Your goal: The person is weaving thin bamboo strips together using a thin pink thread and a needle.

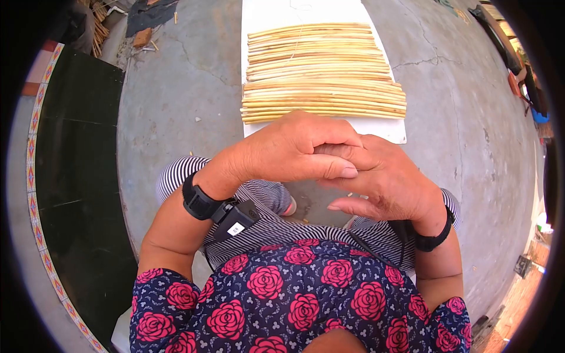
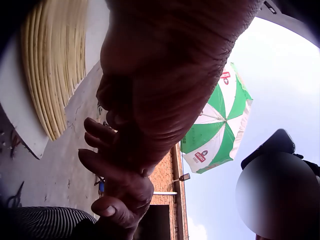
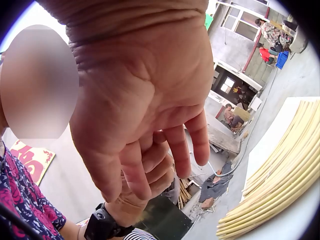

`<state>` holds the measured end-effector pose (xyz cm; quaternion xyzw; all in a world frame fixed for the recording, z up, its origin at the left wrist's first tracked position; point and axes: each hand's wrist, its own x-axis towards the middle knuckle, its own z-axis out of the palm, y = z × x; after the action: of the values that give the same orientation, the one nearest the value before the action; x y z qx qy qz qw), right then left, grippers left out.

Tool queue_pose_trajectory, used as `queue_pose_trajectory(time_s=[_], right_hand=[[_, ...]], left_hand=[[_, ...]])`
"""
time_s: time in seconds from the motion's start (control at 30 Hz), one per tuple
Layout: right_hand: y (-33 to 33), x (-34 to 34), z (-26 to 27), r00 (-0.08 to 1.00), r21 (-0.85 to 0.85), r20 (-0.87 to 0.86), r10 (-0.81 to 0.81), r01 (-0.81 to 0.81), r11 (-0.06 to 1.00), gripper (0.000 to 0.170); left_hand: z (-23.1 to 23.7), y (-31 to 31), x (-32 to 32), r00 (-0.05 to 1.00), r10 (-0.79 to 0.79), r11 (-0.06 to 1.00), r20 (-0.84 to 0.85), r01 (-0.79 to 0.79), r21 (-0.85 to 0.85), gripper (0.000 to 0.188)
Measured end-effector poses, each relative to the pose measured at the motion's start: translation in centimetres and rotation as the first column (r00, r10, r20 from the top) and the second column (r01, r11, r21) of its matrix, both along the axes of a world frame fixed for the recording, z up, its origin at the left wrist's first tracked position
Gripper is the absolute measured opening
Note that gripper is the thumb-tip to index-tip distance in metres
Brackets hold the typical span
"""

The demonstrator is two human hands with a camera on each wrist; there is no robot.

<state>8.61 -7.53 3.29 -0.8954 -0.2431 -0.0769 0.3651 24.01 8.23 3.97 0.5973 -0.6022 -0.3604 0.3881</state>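
Stalks: row of long, thin, straw-yellow plant stalks (image 1: 323,97), laid crosswise side by side on a long, white, flat-topped bench (image 1: 338,13); nearest ones packed close, ends uneven.
Strand: thin, pale, thread-like line (image 1: 302,6) on the bench beyond the stalks; material too fine to tell.
Left grip: bare left hand (image 1: 288,150), black strap at the wrist, fingers folded about the fingers of the other hand; no stalk in it.
Right grip: bare right hand (image 1: 394,182), palm hollow, fingers loosely extended, thumb apart; holds no stalk.
Hand position: the 2 hands meet in front of the near edge of the stalks, above the lap; the wrist views show them clear of the row.
Step in hand: probably a pause or hand adjustment, with the stalks already laid out.
Next move: work on the row would call for parting the 2 hands and reaching forward, with light contact so the stalks don't roll.
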Motion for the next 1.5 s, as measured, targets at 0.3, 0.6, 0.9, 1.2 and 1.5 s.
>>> queue_pose_trajectory(time_s=[0.3,0.6,0.9,1.2,1.5], right_hand=[[-0.4,-0.1,0.3,0.992,0.275,-0.114,0.059,-0.026,0.961,0.039],[-0.3,-0.1,0.3,0.985,0.313,-0.17,0.041,0.015,0.95,0.04],[-0.8,0.2,0.2,0.989,-0.087,0.011,-0.151,0.151,0.985,0.03],[0.0,0.2,0.2,0.967,0.156,-0.256,0.021,0.02,0.988,0.027],[-1.2,-0.2,-0.1,0.881,0.469,-0.398,0.257,-0.045,0.882,0.036]], left_hand=[[0.9,0.6,1.6,0.999,0.011,0.997,-0.046,-0.008,0.073,0.027],[-1.7,0.6,2.1,0.998,0.054,0.964,-0.041,-0.063,-0.259,0.028],[-1.6,-0.5,2.2,0.922,0.359,0.929,-0.147,-0.368,-0.042,0.026],[-2.4,-1.2,0.3,0.989,0.1,0.981,0.113,-0.079,-0.179,0.039],[0.1,0.2,1.4,0.992,-0.112,0.944,-0.06,0.125,0.306,0.033]])
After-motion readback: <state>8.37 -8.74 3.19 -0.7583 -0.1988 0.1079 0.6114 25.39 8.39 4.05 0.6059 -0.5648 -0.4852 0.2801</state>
